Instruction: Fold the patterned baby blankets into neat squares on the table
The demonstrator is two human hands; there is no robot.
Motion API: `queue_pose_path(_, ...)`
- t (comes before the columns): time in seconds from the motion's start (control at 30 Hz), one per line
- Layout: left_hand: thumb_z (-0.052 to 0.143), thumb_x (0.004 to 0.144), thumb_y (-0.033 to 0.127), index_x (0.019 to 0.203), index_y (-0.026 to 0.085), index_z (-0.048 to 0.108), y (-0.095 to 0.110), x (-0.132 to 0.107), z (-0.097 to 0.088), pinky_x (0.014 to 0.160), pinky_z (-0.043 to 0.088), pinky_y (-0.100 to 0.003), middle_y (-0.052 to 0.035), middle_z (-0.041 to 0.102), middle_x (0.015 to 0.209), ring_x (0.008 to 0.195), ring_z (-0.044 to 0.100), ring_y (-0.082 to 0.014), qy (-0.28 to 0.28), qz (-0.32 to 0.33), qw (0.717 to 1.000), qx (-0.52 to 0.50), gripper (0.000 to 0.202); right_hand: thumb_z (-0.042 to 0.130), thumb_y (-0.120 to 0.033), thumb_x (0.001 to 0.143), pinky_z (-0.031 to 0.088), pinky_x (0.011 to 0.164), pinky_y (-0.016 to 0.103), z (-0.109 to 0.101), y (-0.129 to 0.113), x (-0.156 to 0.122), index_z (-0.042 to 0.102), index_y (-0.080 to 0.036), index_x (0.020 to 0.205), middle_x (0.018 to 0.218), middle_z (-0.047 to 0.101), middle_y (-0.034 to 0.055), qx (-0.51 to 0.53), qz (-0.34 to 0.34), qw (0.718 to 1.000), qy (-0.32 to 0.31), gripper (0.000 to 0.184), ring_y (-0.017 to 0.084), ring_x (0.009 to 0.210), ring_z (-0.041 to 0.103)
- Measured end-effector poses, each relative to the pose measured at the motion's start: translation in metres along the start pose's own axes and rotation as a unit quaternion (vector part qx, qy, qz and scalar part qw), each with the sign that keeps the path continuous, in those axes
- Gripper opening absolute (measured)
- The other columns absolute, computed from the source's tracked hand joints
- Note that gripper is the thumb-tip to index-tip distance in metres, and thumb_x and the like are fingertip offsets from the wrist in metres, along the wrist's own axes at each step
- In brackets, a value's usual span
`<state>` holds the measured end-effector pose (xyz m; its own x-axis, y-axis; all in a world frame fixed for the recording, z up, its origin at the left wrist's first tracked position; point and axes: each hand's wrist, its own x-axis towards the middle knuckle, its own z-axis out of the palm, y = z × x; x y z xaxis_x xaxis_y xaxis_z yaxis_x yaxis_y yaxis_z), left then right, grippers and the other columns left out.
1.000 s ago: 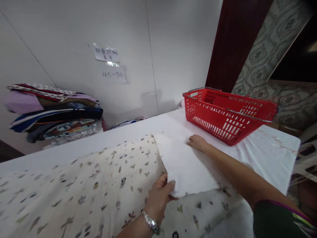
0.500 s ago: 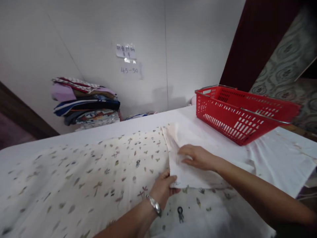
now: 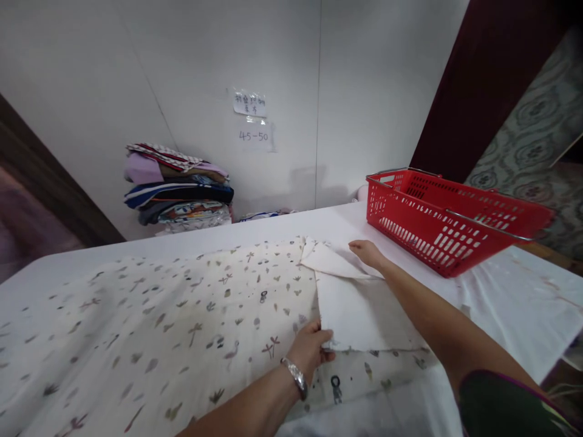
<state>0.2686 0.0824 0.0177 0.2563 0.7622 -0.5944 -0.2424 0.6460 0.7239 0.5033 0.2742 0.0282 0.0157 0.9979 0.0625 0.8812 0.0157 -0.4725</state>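
Observation:
A long cream cloth (image 3: 182,321) printed with small palm trees, leaves and birds lies spread out. Its right end is turned over, showing the plain white back (image 3: 364,315). My left hand (image 3: 314,346) pinches the near corner of this turned-over end, thumb on top and fingers beneath. At the far side, my right hand (image 3: 367,252) has its fingers closed together at a raised, creased flap (image 3: 334,259) of the same cloth; its grip is partly hidden. A silver bracelet (image 3: 296,377) circles my left wrist.
A red plastic basket (image 3: 428,243) with metal handles stands at the right on the white table (image 3: 514,291). Folded fabrics (image 3: 180,188) are stacked against the wall at the back left. Two paper notes (image 3: 255,135) hang on the wall.
My right hand has moved away from me and slightly right, and the far part of the turned-over end is now lifted into a flap. My left hand keeps the near corner.

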Motion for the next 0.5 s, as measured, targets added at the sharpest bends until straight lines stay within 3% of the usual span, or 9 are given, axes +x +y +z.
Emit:
queue_pose_path(0.2, 0.062, 0.062, 0.016, 0.078, 0.014, 0.06, -0.004, 0.005, 0.001, 0.052, 0.04, -0.021, -0.0029, 0.063, 0.066, 0.058, 0.055, -0.011, -0.009, 0.007, 1.0, 0.008, 0.016, 0.055, -0.023, 0.079, 0.042, 0.085, 0.026, 0.024, -0.019, 0.037, 0.064, -0.017, 0.111, 0.107, 0.066, 0.0081, -0.031, -0.004, 0.999, -0.04, 0.034, 0.02, 0.101, 0.059)
queue_pose_path(0.4, 0.061, 0.062, 0.015, 0.074, 0.014, 0.059, -0.005, 0.008, 0.001, 0.049, 0.038, -0.022, -0.0008, 0.059, 0.06, 0.052, 0.052, -0.0108, -0.009, -0.001, 1.0, 0.004, 0.012, 0.049, -0.012, 0.079, 0.041, 0.084, 0.021, 0.045, -0.041, 0.052, 0.045, -0.018, 0.133, 0.118, 0.061, 0.006, -0.03, -0.059, 0.995, -0.077, 0.055, 0.015, 0.101, 0.058)
queue_pose_path(0.5, 0.058, 0.063, 0.014, 0.074, 0.014, 0.059, -0.005, 0.009, 0.001, 0.047, 0.038, -0.022, -0.0004, 0.059, 0.06, 0.051, 0.051, -0.0104, -0.009, -0.002, 1.0, 0.005, 0.011, 0.049, -0.008, 0.075, 0.041, 0.081, 0.021, 0.049, -0.049, 0.056, 0.058, -0.02, 0.12, 0.11, 0.065, 0.004, -0.041, -0.087, 0.991, -0.093, 0.047, 0.016, 0.098, 0.059)
